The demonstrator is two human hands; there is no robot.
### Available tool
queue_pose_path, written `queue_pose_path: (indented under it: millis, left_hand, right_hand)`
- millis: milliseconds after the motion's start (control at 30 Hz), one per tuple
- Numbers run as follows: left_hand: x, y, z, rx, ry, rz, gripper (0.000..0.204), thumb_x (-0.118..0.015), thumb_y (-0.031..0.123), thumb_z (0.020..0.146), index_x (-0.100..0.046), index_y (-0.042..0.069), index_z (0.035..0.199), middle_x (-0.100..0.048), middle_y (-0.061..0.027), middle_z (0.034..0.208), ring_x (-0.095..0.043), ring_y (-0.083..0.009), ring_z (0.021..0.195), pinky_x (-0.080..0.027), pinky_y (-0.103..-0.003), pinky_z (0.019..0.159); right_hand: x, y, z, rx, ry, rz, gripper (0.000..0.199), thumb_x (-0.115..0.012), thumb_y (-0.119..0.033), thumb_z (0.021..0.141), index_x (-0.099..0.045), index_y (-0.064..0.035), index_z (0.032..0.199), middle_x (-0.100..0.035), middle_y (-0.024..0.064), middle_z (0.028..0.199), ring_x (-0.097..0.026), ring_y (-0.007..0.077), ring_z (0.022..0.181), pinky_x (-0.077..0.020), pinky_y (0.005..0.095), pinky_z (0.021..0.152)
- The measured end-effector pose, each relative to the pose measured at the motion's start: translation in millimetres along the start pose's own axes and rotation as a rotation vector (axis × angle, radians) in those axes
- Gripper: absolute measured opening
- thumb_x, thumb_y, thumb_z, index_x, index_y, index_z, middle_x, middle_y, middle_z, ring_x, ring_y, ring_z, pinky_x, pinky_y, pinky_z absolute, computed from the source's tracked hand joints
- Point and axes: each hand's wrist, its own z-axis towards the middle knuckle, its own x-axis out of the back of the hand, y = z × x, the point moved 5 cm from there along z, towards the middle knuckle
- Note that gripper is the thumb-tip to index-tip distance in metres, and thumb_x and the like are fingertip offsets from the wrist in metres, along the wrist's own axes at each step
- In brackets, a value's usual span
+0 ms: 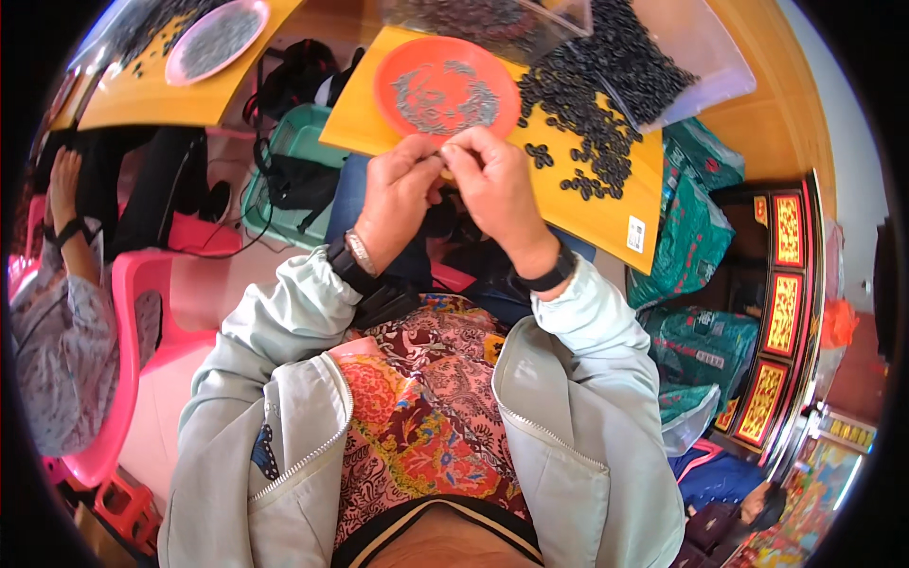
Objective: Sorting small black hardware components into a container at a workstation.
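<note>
- We see the left hand [398, 194] and the right hand [492, 185] raised together above the near edge of a yellow board [606, 213], their fingertips meeting.
- The fingers [423, 151] of both hands are pressed together in a pinch on a small dark part [441, 157]; it is too small for us to tell its shape, though it looks like one of the black pieces on the board.
- That small part sits between the two sets of fingertips, just in front of an orange plate [447, 87] that rests on the board.
- The plate holds a thin scatter of tiny grey metal bits [445, 95].
- To the right of the plate a heap of black pieces [582, 123] spreads over the board, spilling from a clear plastic bag [691, 57] at its far corner.
- The left wrist carries a metal watch [360, 254], the right wrist a black band [549, 275]; both sleeves are pale grey.
- On the left another person [57, 312] sits on a pink plastic chair [133, 360] by a second yellow board [161, 95] with a pink plate [216, 40].
- Green sacks [696, 246] are stacked to the right.
</note>
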Motion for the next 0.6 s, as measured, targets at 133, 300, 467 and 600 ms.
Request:
queue_pose_path:
  millis: [133, 300, 467, 600]
  left_hand:
    - [-2.8, -5.0, 5.5, 0.087, -0.025, -0.031, 0.013, -0.049, 0.012, 0.088, -0.056, 0.001, 0.084, -0.055, -0.0017, 0.066, -0.051, -0.0078, 0.054, -0.039, -0.02, 0.049]
    - [-5.4, -4.4, 6.8, 0.024, -0.064, -0.058, 0.011, -0.048, 0.012, 0.09, -0.054, 0.002, 0.089, -0.055, -0.0012, 0.069, -0.051, -0.0077, 0.057, -0.04, -0.021, 0.051]
    - [-0.7, -0.5, 7.3, 0.024, -0.046, -0.051, 0.01, -0.048, 0.011, 0.089, -0.053, 0.003, 0.087, -0.054, -0.0011, 0.069, -0.051, -0.008, 0.057, -0.039, -0.021, 0.051]
    - [1.9, 3.0, 8.5, 0.025, -0.03, -0.049, 0.011, -0.048, 0.012, 0.089, -0.052, 0.004, 0.085, -0.053, -0.0005, 0.068, -0.051, -0.0076, 0.057, -0.038, -0.02, 0.051]
  right_hand:
    - [-0.8, 20.2, -0.9, 0.036, 0.056, -0.024, 0.009, -0.058, -0.007, 0.086, -0.059, 0.001, 0.082, -0.062, 0.0039, 0.067, -0.056, 0.007, 0.062, -0.0451, 0.024, 0.054]
    - [4.7, 16.3, -1.6, 0.013, 0.038, 0.027, 0.012, -0.06, -0.01, 0.086, -0.06, 0.0011, 0.084, -0.063, 0.0053, 0.069, -0.056, 0.0071, 0.064, -0.0452, 0.0242, 0.057]
    - [35.5, 11.1, 1.3, 0.065, 0.054, -0.08, 0.015, -0.062, -0.013, 0.085, -0.066, -0.0002, 0.09, -0.066, 0.0045, 0.073, -0.055, 0.0054, 0.066, -0.0456, 0.0231, 0.06]
    - [107.6, 35.9, 21.2, -0.067, 0.025, -0.461, 0.02, -0.062, -0.019, 0.082, -0.067, -0.0038, 0.093, -0.065, 0.0046, 0.071, -0.058, 0.0092, 0.062, -0.0448, 0.0241, 0.057]
